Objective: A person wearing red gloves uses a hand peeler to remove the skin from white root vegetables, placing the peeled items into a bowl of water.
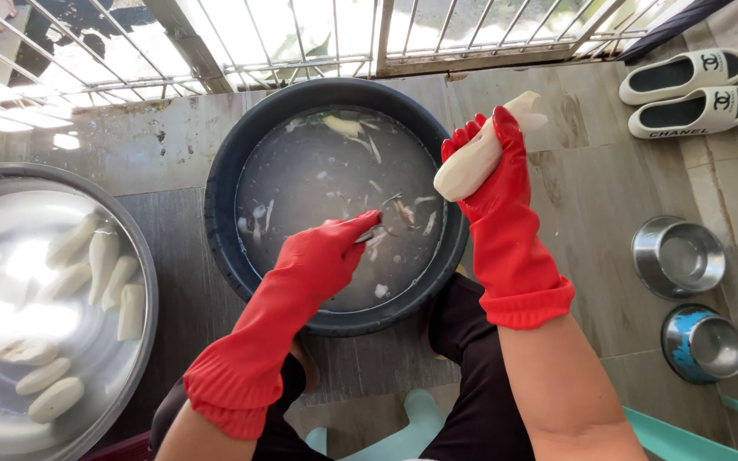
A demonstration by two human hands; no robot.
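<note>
Tiled floor: left hand (pixel 322 256) grips peeler (pixel 377 229), right hand (pixel 489 166) clamps root (pixel 484 149) (peeled).

Daylight is pouring through the window grille (pixel 301 38) | glare is washing out the steel basin (pixel 87 376) at the floor's left edge | wide-angle edges are bending | focus is staying sharp

**Peeled root held over the black basin**

I see my right hand (pixel 490 162), in a red glove, gripping a pale peeled root (pixel 482 149) above the rim of the black basin (pixel 224 179) of murky water. My left hand (pixel 328 252) holds a small metal peeler (pixel 383 224) over the water. Peeled pieces (pixel 104 269) lie in a steel basin (pixel 134 248) at left.
</note>
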